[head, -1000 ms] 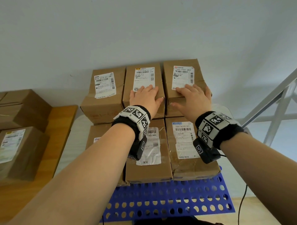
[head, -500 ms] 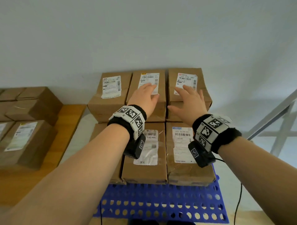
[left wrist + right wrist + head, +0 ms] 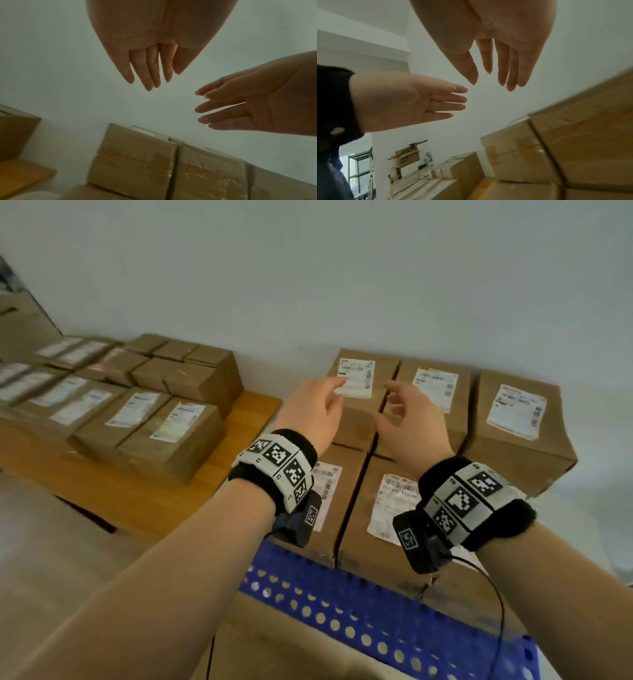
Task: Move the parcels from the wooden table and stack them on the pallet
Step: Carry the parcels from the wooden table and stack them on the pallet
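Brown cardboard parcels with white labels are stacked on the blue perforated pallet (image 3: 376,607). Three of them form an upper back row (image 3: 517,426), with more parcels in front and lower (image 3: 363,529). My left hand (image 3: 318,405) and right hand (image 3: 404,412) hover close together above the back row's left end, fingers straight, holding nothing. The left wrist view shows my left fingers (image 3: 150,73) spread in the air over the parcels (image 3: 137,162). In the right wrist view my right fingers (image 3: 503,67) are also free. Several more parcels (image 3: 171,436) lie on the wooden table (image 3: 144,498) at left.
A pale wall (image 3: 342,285) stands right behind the stack and the table. The table's right end (image 3: 253,412) nearly meets the pallet stack. A black cable (image 3: 496,604) hangs from my right wrist. A metal shelf (image 3: 359,169) shows far off in the right wrist view.
Both hands have lifted off the upper parcels they rested on and shifted left. The head view has swung left, bringing much more of the wooden table and its parcels into sight.
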The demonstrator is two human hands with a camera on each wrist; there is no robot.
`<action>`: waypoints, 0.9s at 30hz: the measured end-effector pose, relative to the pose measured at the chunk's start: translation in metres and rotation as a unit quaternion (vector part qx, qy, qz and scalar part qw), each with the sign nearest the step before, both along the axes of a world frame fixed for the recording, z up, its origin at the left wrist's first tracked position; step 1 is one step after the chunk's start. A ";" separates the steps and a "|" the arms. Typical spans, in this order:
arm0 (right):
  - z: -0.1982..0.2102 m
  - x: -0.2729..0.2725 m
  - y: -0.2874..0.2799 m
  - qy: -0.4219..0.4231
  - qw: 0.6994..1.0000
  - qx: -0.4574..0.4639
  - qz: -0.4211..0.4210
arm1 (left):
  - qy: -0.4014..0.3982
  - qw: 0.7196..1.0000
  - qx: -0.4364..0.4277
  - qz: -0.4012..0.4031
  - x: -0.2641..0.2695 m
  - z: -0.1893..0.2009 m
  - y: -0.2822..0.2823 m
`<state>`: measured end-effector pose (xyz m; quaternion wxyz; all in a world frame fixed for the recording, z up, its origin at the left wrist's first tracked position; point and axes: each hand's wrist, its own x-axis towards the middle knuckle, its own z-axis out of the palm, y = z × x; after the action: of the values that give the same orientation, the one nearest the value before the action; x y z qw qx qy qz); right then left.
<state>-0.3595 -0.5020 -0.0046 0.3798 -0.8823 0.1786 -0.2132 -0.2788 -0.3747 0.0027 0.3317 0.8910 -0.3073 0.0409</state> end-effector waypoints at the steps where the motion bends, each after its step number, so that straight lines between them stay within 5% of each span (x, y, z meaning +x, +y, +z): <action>1: 0.004 0.006 0.015 -0.005 1.000 0.005 0.005 | 0.000 1.000 -0.004 0.007 0.004 0.002 0.017; 15: 0.001 0.113 0.279 0.036 0.992 0.083 0.085 | 0.026 0.995 -0.024 0.098 0.078 0.002 0.305; 27: -0.057 0.226 0.313 0.100 0.987 0.118 0.034 | 0.134 0.983 -0.006 0.125 0.182 -0.047 0.350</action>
<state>-0.1335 -0.1895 -0.0618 0.4689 -0.8536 0.2092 -0.0883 -0.0967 -0.0244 -0.0439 0.3673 0.9179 -0.1459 -0.0361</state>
